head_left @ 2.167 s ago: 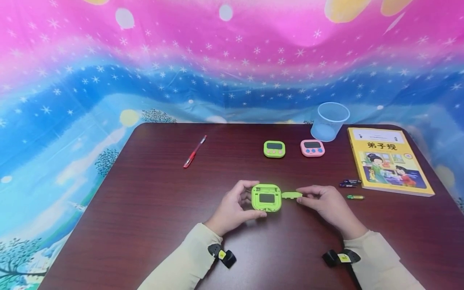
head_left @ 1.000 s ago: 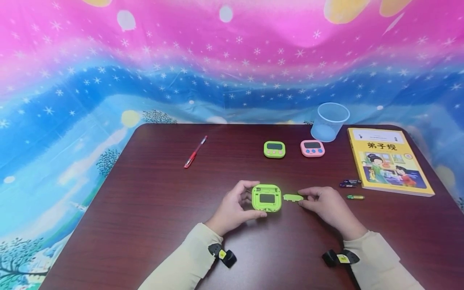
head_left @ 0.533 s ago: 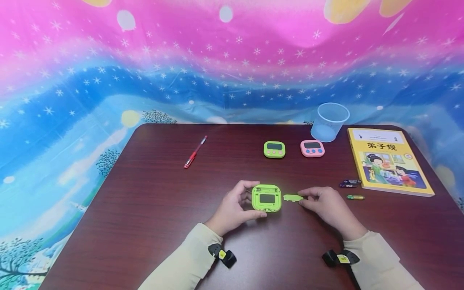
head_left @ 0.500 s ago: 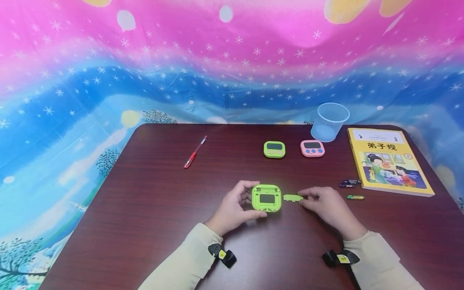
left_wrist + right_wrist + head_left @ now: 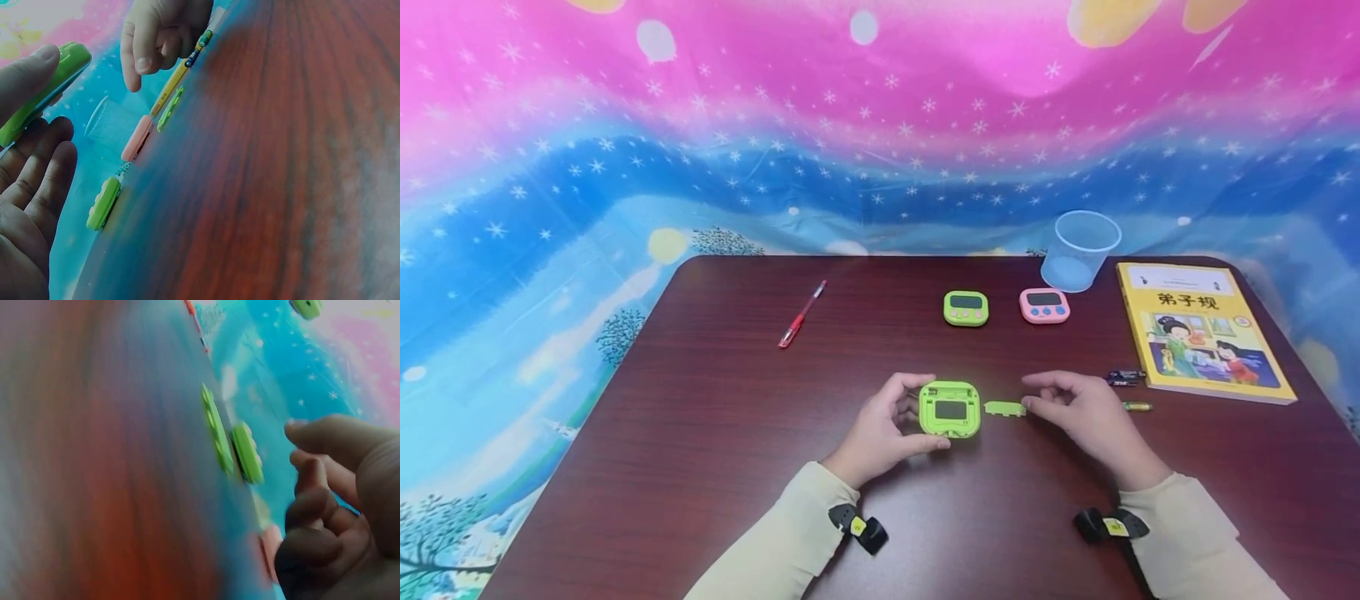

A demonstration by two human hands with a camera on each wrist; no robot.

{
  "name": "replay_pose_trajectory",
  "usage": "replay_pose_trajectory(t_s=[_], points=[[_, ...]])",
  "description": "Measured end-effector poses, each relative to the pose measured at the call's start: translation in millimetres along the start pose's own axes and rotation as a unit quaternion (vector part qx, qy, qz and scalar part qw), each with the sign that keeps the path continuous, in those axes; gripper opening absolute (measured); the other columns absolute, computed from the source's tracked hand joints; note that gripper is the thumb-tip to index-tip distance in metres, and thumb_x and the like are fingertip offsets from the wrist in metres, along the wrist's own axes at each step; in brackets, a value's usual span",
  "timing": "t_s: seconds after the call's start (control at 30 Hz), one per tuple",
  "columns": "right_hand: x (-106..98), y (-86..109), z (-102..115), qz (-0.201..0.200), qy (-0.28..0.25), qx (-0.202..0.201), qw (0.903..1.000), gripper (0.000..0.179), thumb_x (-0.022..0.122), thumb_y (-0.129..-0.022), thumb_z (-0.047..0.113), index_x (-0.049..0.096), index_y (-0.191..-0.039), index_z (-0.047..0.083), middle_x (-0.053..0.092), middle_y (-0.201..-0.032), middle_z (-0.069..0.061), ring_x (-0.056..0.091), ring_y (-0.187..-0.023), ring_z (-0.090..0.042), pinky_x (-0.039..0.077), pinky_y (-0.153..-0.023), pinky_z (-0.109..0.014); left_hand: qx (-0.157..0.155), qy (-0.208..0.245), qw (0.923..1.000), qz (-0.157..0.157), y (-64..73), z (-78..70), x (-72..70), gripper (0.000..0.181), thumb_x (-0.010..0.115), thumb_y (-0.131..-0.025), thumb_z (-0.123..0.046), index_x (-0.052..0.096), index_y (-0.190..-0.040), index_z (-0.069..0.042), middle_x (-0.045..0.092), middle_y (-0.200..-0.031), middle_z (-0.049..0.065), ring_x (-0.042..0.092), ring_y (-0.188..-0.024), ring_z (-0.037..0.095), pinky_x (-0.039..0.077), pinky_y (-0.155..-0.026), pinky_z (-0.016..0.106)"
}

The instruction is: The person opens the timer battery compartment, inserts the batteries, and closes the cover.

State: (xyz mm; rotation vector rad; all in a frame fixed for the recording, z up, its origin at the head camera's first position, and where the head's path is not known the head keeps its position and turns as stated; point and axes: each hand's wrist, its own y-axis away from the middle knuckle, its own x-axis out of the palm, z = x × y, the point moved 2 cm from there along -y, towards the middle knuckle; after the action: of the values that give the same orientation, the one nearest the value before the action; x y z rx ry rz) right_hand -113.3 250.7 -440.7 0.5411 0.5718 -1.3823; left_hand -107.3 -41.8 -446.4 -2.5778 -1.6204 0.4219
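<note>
Between thumb and fingers, my left hand (image 5: 880, 429) grips a green digital timer (image 5: 951, 409) by its left side. Its back faces up and the battery compartment along the top has no cover on it. A small green battery cover (image 5: 1004, 408) lies on the table just right of the timer; the left wrist view shows the same cover (image 5: 170, 110) flat on the surface. Above and to the right of that cover is my right hand (image 5: 1086, 417), thumb and index finger apart, with nothing between them in the right wrist view.
A second green timer (image 5: 966, 308) and a pink timer (image 5: 1044, 307) stand behind. Dark batteries (image 5: 1124, 377) and a green battery (image 5: 1138, 407) lie by the yellow book (image 5: 1206, 333). A clear cup (image 5: 1081, 250) stands at the back edge, a red pen (image 5: 802, 315) to the left.
My right hand has let go of the battery cover and moved slightly up and right, its fingers spreading. The cover stays on the table. My left hand keeps the timer in place.
</note>
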Motion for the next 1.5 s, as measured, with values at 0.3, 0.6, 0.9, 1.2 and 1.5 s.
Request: replay_pose_trajectory(t_s=[0.3,0.6,0.9,1.2,1.5], points=[[-37,-1.7,-12,0.010,0.104,-0.044,0.9936,0.028,0.081,-0.086,0.020,0.074,-0.113,0.013,0.063,-0.088,0.002,0.055,-0.077,-0.017,0.048,-0.064,-0.023,0.001,-0.002,1.0000,-0.002,-0.5,0.7,-1.7,0.076,0.089,-0.073,-0.003,0.049,-0.138,-0.003,0.069,-0.115,0.015,0.069,-0.088,0.014,0.061,-0.081,0.042],[-74,2.6,-40,0.046,0.117,0.005,0.9921,0.036,0.080,-0.088,0.032,0.073,-0.116,0.011,0.070,-0.096,-0.001,0.058,-0.080,-0.016,0.051,-0.065,-0.022,0.001,-0.004,1.0000,0.002,-1.4,1.3,-2.2,0.076,0.089,-0.074,-0.003,0.049,-0.138,-0.003,0.069,-0.117,0.015,0.069,-0.088,0.013,0.061,-0.081,0.039],[-96,7.1,-61,0.086,0.129,0.042,0.9871,0.036,0.078,-0.089,0.027,0.071,-0.117,0.006,0.072,-0.100,-0.003,0.060,-0.079,-0.012,0.050,-0.064,-0.022,-0.003,-0.006,1.0000,-0.001,-1.4,1.7,-2.5,0.075,0.089,-0.073,-0.003,0.049,-0.137,-0.004,0.069,-0.116,0.011,0.069,-0.088,0.013,0.061,-0.081,0.039],[-96,6.9,-70,0.102,0.140,0.058,0.9832,0.027,0.075,-0.089,0.018,0.072,-0.112,0.004,0.067,-0.087,0.000,0.054,-0.073,-0.015,0.045,-0.057,-0.024,-0.002,0.001,1.0000,0.000,-1.4,2.2,-1.7,0.075,0.089,-0.073,-0.003,0.049,-0.137,-0.004,0.069,-0.117,0.012,0.069,-0.088,0.013,0.061,-0.081,0.037],[-92,4.6,-62,0.104,0.163,0.050,0.9799,0.023,0.077,-0.088,0.018,0.074,-0.106,0.004,0.069,-0.086,0.001,0.057,-0.075,-0.017,0.048,-0.060,-0.026,-0.002,0.002,1.0000,0.000,-1.1,1.6,-1.8,0.075,0.089,-0.073,-0.002,0.049,-0.137,-0.003,0.069,-0.117,0.012,0.069,-0.089,0.013,0.061,-0.082,0.035]])
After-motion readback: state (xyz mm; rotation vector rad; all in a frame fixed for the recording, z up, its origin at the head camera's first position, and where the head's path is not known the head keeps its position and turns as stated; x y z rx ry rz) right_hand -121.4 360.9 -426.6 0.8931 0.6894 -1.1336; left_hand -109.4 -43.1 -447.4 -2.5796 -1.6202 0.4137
